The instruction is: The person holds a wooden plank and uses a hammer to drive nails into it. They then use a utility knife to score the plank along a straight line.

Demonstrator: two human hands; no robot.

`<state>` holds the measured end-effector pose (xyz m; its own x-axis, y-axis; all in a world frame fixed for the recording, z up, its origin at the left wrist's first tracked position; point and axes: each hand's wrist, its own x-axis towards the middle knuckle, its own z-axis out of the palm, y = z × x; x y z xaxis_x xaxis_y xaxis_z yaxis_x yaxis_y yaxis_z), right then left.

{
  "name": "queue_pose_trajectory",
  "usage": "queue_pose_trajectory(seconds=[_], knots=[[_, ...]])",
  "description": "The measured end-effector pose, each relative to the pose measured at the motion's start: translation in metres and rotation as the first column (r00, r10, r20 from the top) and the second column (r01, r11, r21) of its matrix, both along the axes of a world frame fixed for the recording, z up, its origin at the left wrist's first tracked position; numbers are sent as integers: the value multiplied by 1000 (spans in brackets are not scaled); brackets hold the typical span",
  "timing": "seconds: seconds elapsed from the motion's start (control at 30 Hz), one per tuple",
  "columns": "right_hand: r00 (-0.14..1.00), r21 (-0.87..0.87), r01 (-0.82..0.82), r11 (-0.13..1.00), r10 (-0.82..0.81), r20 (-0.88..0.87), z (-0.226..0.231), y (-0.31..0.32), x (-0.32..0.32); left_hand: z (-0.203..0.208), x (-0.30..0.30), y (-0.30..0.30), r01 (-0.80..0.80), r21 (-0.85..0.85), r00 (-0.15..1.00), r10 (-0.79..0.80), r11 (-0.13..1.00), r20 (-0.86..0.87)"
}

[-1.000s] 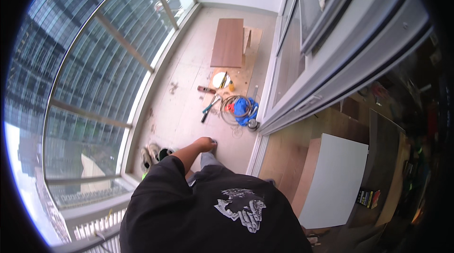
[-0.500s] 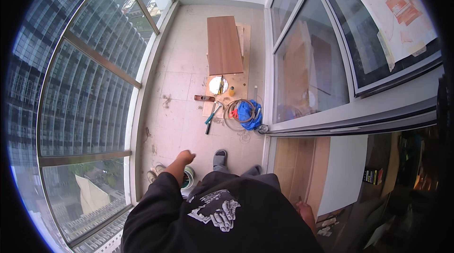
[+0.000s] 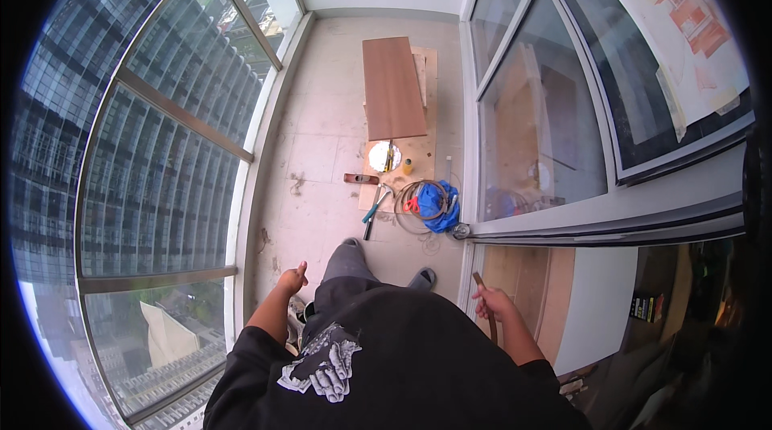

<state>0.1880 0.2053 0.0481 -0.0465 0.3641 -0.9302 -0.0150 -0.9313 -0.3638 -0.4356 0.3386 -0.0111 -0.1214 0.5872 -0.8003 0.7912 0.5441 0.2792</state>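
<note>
My right hand (image 3: pixel 497 305) is closed round a thin brown stick (image 3: pixel 492 327), held upright beside the doorway at the right. At the lower left my left hand (image 3: pixel 293 278) hangs over the floor with curled fingers and raised thumb; nothing shows in it. Ahead on the floor, a reddish-brown wooden board (image 3: pixel 392 86) rests above a paler plywood sheet (image 3: pixel 430 100). Near its front end are a round silvery dish (image 3: pixel 383 157), a small yellow bottle (image 3: pixel 408 166), a wooden hand plane (image 3: pixel 361 178) and a hammer (image 3: pixel 376 203).
A blue plastic bag (image 3: pixel 438 209) and a coiled hose or cable (image 3: pixel 408 210) lie by the right wall, near the door frame (image 3: pixel 470 257). Tall windows (image 3: pixel 161 181) line the left. Shoes and a container, partly hidden, stand beside my left leg.
My right hand has come up and forward, bringing the brown stick into clear view. My left hand has shifted slightly left and down. My legs have moved in a step, and the view has shifted.
</note>
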Motion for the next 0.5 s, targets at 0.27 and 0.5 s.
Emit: queue_pose_trajectory(seconds=[0.27, 0.5], knots=[[991, 39, 47, 998, -52, 127, 18, 125, -72, -38, -44, 133, 292, -31, 956, -291, 956, 21], [877, -250, -65, 966, 174, 447, 23, 171, -181, -62, -152, 298, 40, 135, 989, -59, 990, 137]])
